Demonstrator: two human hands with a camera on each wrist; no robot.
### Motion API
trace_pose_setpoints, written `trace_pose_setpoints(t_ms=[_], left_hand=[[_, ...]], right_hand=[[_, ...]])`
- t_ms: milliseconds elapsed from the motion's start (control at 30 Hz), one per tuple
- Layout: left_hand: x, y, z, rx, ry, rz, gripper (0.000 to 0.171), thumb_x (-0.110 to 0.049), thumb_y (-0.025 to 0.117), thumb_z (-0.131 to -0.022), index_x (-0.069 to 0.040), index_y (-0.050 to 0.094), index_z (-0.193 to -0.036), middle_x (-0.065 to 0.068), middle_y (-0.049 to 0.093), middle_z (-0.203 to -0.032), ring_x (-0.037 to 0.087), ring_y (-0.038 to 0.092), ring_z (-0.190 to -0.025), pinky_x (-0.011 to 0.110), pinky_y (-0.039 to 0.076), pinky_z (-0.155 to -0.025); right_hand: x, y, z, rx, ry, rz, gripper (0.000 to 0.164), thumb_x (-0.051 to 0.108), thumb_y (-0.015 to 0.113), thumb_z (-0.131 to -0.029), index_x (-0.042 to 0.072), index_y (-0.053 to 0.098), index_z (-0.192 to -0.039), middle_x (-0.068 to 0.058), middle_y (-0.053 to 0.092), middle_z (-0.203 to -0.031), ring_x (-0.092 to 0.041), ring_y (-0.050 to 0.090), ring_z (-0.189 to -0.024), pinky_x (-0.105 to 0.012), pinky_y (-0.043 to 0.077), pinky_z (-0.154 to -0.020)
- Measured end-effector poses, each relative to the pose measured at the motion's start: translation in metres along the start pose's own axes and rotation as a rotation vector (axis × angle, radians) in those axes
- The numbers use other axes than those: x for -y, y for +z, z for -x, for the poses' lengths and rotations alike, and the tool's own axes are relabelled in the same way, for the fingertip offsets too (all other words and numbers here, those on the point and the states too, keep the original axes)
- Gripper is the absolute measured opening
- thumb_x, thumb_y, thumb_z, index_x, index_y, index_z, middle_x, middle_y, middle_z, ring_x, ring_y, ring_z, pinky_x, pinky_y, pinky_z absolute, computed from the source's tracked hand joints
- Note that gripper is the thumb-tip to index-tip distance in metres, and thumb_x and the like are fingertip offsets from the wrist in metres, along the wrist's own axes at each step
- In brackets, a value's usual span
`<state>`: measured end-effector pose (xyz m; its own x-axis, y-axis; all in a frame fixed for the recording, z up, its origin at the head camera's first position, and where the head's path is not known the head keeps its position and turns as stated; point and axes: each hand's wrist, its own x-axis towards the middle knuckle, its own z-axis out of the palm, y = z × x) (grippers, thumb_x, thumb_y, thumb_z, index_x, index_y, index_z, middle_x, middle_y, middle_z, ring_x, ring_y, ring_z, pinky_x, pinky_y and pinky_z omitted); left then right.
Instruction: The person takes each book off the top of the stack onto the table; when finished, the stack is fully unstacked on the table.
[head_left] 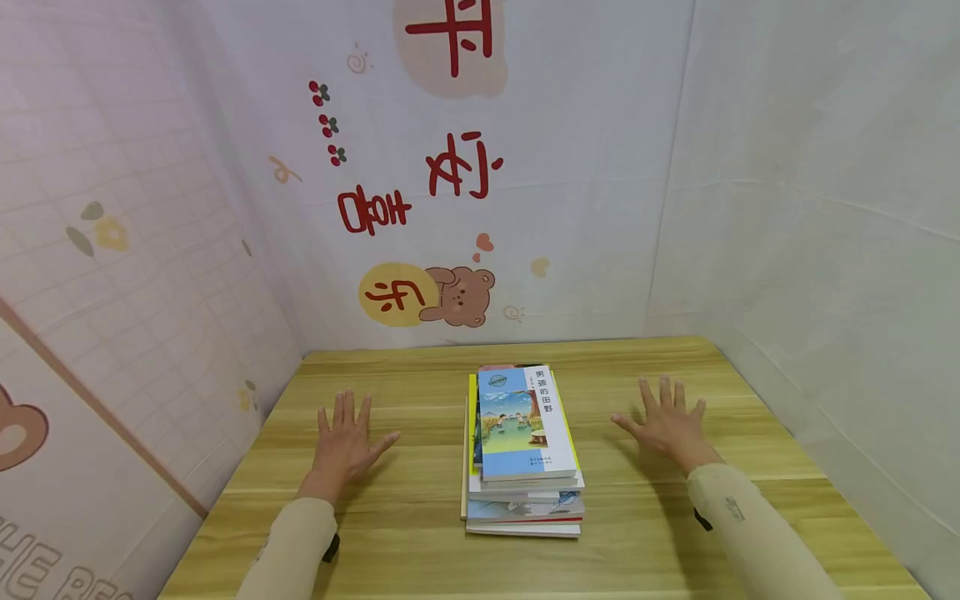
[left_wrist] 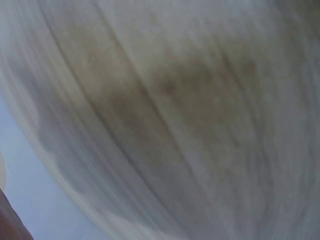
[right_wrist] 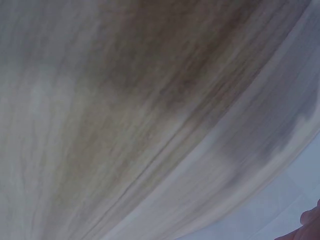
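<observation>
In the head view a stack of several books (head_left: 525,450) sits in the middle of the table, the top one with a blue and white cover and a painted outdoor scene. To the left of the stack is my left hand (head_left: 345,446), palm down with fingers spread and nothing in it. My right hand (head_left: 670,425) lies likewise on the other side, fingers spread, apart from the books. Each wrist view mostly shows blurred wood grain, with a sliver of the left hand (left_wrist: 10,222) and of the right hand (right_wrist: 307,227) at the lower corners.
The wooden table (head_left: 405,558) has a light grain. A white printed cloth (head_left: 585,167) with red characters and a bear hangs behind it. Similar cloth walls stand at the left (head_left: 150,292) and right (head_left: 847,292).
</observation>
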<state>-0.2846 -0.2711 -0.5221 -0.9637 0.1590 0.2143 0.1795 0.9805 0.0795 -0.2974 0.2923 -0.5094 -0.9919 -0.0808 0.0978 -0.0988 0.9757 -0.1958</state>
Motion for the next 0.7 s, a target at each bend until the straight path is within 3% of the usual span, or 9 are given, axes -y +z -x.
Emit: trace_pose_setpoints(t_ms=[300, 700], left_hand=[[-0.001, 0.0, 0.001, 0.002, 0.007, 0.006, 0.101, -0.073, 0.045, -0.091, 0.001, 0.022, -0.156, 0.034, 0.007, -0.158, 0.049, 0.005, -0.146, 0.069, 0.0, -0.111], [-0.009, -0.014, 0.001, 0.0, 0.017, 0.016, 0.099, -0.07, 0.048, -0.092, 0.001, 0.022, -0.156, 0.035, 0.009, -0.158, 0.049, 0.007, -0.146, 0.07, -0.003, -0.111]], right_hand=[[-0.005, 0.003, 0.002, -0.006, 0.0, -0.005, 0.103, 0.076, 0.043, -0.09, 0.0, 0.02, -0.156, -0.04, 0.01, -0.154, -0.061, 0.006, -0.139, -0.084, -0.001, -0.097], [-0.003, -0.002, 0.004, -0.003, 0.0, -0.014, 0.103, 0.077, 0.039, -0.09, 0.001, 0.019, -0.156, -0.04, 0.008, -0.154, -0.061, 0.005, -0.14, -0.084, -0.003, -0.096]])
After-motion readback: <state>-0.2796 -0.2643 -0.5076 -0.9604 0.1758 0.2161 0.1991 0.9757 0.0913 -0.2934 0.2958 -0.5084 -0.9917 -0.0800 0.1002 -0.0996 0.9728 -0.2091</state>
